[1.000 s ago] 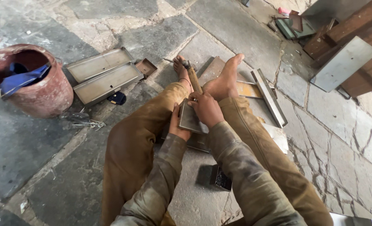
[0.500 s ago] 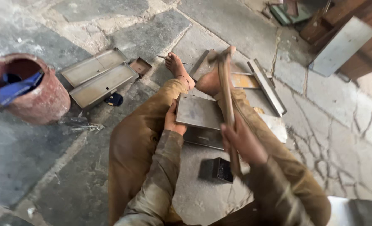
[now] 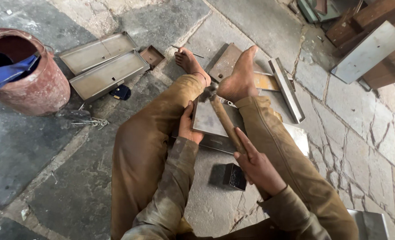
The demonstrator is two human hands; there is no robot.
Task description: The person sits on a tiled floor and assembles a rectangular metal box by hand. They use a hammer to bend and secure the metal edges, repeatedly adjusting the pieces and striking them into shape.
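Sitting on a stone floor, hammering a metal sheet.

Head view: the left hand is gripping the edge of the sheet, which is lying between the legs, just before the two bare feet; the right hand is clenching the wooden handle of one hammer, its head down at the sheet's far edge. The floor is showing grey, cracked slabs. Two shallow trays are lying side by side near one red bucket; one dark block is sitting just beside the right hand.
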